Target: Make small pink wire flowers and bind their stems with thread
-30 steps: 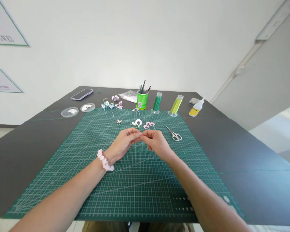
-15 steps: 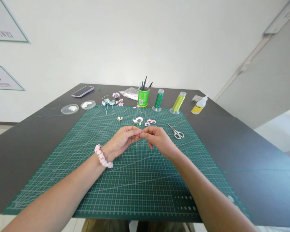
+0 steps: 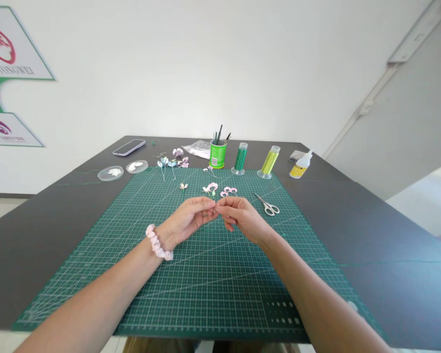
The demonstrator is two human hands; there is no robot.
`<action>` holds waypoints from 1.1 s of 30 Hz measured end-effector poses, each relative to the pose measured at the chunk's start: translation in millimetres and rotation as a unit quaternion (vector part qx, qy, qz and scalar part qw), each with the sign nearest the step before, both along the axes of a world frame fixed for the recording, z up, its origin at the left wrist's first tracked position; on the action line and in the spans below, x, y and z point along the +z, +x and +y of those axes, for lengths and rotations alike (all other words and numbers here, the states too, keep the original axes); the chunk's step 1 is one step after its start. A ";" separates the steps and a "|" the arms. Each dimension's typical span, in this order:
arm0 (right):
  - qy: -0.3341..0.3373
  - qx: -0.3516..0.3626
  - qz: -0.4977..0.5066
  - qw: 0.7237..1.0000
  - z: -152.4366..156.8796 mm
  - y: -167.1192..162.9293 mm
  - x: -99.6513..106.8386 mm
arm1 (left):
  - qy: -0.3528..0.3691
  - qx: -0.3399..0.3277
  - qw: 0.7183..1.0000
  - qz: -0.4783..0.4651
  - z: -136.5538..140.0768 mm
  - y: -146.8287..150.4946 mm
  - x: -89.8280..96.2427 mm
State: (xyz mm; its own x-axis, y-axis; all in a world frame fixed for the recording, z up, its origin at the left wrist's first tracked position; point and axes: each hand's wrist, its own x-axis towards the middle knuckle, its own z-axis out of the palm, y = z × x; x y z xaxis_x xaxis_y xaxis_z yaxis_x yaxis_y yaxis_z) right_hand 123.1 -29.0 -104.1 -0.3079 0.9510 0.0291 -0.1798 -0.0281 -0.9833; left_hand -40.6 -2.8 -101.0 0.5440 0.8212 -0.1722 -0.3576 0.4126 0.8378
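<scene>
My left hand, with a pink scrunchie round the wrist, is closed in a pinch. Its fingertips meet those of my right hand, also pinched, over the green cutting mat. What lies between the fingers is too small to make out. Just beyond the fingertips is a pink petal piece with a small pale green leaf below it; whether its stem runs into my fingers I cannot tell. Several pink loop petals are to its right. A small cream flower lies left, and scissors lie right.
Blue wired flowers and purple ones lie at the mat's far edge. Behind stand a green can of tools, a green thread spool, a yellow one and a glue bottle. Two clear dishes and a phone are left.
The whole view has shifted slightly, so the table sits a little lower in the picture. My hands keep their pinch, fingertips together, with only a slight shift.
</scene>
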 end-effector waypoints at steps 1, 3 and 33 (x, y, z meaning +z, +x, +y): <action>0.001 -0.002 0.002 1.000 0.3 0.1 -0.3 | 0.002 -0.001 1.000 0.000 -0.3 0.1 0.4; 0.003 -0.004 0.004 1.000 1.2 0.2 -1.0 | 0.003 -0.005 1.000 -0.003 -0.6 0.3 1.0; -0.036 0.014 0.054 0.998 2.4 -0.6 -1.9 | 0.020 -0.006 1.000 -0.020 -0.5 1.4 0.0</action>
